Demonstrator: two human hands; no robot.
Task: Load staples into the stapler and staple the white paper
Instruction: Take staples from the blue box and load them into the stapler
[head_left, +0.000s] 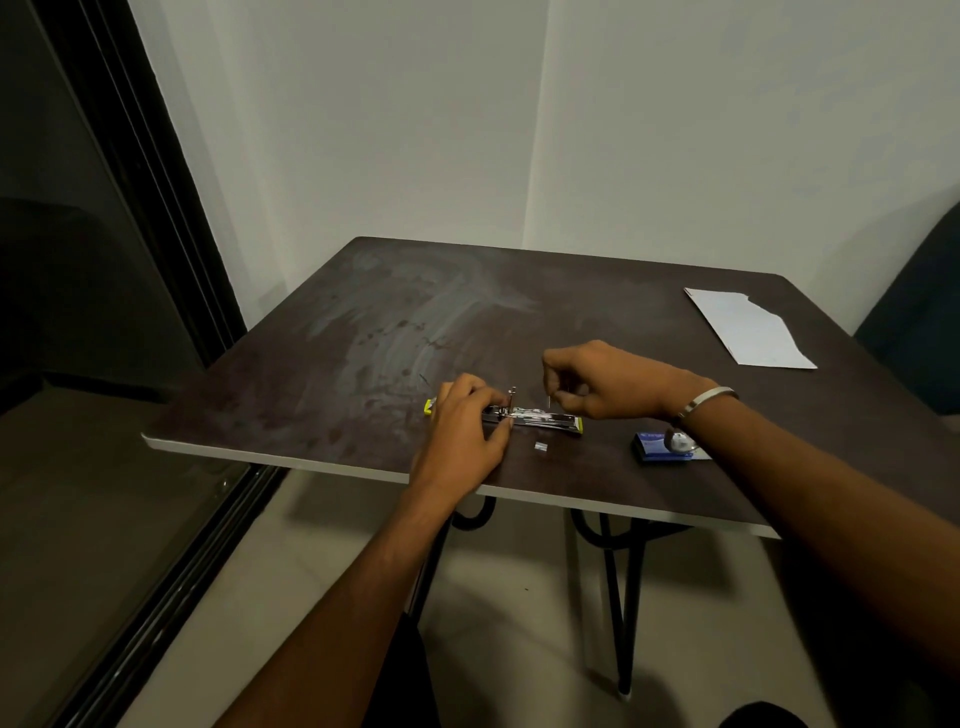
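A yellow-and-metal stapler (540, 418) lies opened flat near the front edge of the dark table (395, 322), its metal channel showing. My left hand (467, 421) presses down on the stapler's left half. My right hand (597, 382) hovers just above the stapler's right half, fingers pinched on a thin strip of staples (550, 401). A small loose piece of staples (541, 448) rests on the table in front of the stapler. The white paper (748, 327) lies at the far right of the table.
A blue staple box (662, 447) sits at the front right beside my right wrist, which wears a metal bangle (706, 401). A dark window frame runs along the left. A dark chair stands at the right edge. The table's front edge is close to the stapler.
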